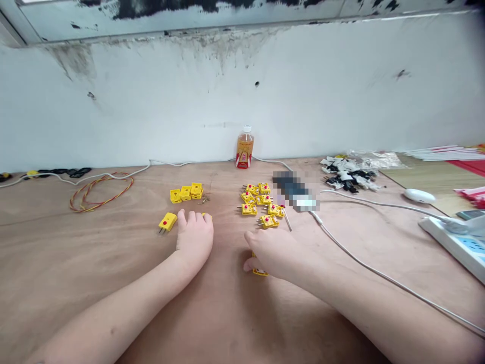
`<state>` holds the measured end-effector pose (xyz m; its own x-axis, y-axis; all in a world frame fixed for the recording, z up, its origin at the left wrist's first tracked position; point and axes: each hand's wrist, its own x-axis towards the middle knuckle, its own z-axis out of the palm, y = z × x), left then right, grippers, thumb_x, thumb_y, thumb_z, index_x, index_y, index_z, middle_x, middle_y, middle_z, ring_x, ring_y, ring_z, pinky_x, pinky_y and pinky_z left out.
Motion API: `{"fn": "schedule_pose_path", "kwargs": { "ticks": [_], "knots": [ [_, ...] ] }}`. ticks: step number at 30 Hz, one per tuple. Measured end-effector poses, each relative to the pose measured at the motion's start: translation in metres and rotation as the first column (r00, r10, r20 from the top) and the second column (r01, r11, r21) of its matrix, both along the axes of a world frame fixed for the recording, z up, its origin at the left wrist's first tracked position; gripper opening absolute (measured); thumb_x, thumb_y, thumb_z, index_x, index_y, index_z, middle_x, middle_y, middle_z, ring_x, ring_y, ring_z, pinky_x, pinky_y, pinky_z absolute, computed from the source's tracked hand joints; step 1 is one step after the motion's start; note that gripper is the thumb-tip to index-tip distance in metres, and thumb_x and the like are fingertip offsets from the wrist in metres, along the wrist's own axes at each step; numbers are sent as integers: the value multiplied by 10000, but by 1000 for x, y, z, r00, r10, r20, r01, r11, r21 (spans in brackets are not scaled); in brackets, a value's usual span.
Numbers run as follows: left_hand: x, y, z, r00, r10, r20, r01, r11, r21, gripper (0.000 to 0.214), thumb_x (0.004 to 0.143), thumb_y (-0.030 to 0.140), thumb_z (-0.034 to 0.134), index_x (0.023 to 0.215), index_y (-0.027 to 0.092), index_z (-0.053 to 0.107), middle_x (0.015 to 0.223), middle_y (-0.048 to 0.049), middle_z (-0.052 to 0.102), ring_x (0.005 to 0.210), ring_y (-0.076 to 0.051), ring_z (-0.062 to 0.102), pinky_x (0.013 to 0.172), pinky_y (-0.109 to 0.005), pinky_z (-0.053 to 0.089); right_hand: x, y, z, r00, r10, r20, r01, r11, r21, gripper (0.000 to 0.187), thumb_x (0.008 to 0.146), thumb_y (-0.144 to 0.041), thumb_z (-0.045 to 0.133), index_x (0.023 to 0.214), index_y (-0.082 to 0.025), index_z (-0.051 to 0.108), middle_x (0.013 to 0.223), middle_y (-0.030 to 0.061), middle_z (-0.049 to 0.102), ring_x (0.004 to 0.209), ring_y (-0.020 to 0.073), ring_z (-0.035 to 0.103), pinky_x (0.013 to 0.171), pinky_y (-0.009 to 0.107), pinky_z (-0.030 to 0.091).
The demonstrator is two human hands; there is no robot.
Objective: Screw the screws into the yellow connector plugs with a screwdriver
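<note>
The left hand [196,235] lay palm down near the middle of the tabletop [223,323], its fingers bent over a yellow piece [206,216] that showed only as a sliver, so whether they pinched it could not be told. The right hand [273,250] arched over a yellow connector [260,272], closer to the near edge; its forefinger and thumb stood apart at the tips, and the palm hid whether the other fingers gripped.

Just left of the left hand, a two-pin yellow plug [167,222] pointed its pins toward the near left corner. Toward the far edge sat yellow shells [185,193] with small screws [204,199] beside them (loose, by the look of it). Those screws seemed the likeliest loss: a knuckle of the left hand brushing forward could have scattered them. Beyond the right hand, the cluster of open connectors [261,202] lay so close that a sweep of its wrist might have knocked their inner parts loose. The white cable [364,260], running toward the near right corner, could have snagged the right forearm.
</note>
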<state>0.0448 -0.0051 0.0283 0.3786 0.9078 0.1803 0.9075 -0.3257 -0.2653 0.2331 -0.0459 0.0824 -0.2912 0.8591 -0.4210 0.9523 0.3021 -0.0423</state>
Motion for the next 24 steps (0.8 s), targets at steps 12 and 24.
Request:
{"fn": "schedule_pose_path", "kwargs": {
  "ticks": [12,24],
  "knots": [
    [-15,25,8,979,197,-57,-201,976,-85,340,924,10,409,1028,71,727,1013,-263,740,990,-387,663,876,-490,389,5,35,-92,802,355,-480,-46,838,544,136,1002,-230,649,1124,-171,637,1185,145,701,1066,278,694,914,412,586],
    [-44,90,14,943,277,187,-276,961,-30,371,977,371,474,1138,137,713,1202,-243,708,1161,-425,571,922,-557,402,8,41,-93,712,420,-563,-57,834,549,97,982,-180,625,1077,-184,647,1059,119,727,1004,269,684,876,402,565]
  ]
}}
